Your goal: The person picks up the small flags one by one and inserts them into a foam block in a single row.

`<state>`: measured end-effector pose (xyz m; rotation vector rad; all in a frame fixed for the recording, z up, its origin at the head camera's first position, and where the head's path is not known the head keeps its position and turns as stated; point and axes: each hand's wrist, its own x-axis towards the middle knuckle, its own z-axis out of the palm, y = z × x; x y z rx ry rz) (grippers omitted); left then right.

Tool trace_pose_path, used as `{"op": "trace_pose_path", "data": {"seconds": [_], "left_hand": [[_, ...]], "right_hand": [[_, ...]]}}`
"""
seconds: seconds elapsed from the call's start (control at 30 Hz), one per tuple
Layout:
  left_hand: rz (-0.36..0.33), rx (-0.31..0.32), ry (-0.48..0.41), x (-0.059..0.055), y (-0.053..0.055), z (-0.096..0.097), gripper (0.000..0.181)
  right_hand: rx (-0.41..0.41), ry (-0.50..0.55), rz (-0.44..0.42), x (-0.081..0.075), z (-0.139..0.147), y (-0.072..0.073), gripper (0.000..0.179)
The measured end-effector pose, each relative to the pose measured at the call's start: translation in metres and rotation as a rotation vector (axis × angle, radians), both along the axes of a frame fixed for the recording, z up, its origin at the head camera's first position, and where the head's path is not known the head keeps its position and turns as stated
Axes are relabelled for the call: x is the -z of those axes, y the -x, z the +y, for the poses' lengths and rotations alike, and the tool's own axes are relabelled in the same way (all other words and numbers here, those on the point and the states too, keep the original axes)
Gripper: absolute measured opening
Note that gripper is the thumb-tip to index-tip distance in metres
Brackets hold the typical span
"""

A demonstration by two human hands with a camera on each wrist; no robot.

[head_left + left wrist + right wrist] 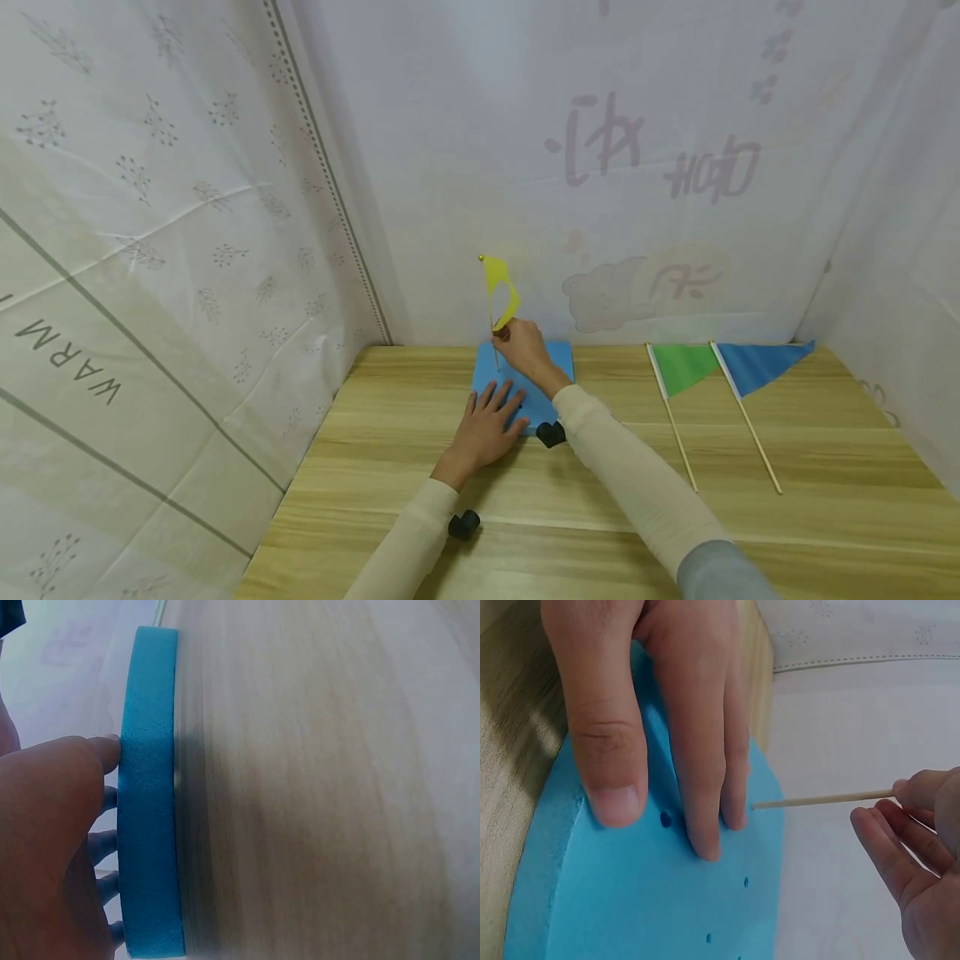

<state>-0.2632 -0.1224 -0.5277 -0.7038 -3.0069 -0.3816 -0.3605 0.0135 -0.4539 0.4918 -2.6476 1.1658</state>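
Observation:
A blue foam block (559, 360) lies on the wooden table against the back wall. My left hand (482, 432) rests on its near left part, fingers spread and straight. In the left wrist view, the thumb (106, 752) touches the edge of the block's upper face. My right hand (527, 348) pinches the thin wooden stick (825, 800) of a yellow flag (497, 270), held nearly upright over the block's far left part. The stick's lower tip meets or nearly meets the foam; whether it sits in a hole I cannot tell. Several small holes (745, 882) show in the foam.
To the right, a green flag (681, 367) and a blue flag (759, 367) lie side by side on the wooden table (600, 533), sticks towards me. Printed white cloth (465, 183) hangs behind and at both sides.

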Motion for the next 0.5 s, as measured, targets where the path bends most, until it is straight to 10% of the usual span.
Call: {"op": "trace_pose_path", "data": {"seconds": [0.5], "left_hand": [[-0.029,-0.016,0.008,-0.001,0.000,0.001,0.061]], "right_hand": [[-0.031,-0.019,0.014,-0.004,0.062,-0.004,0.015]]}}
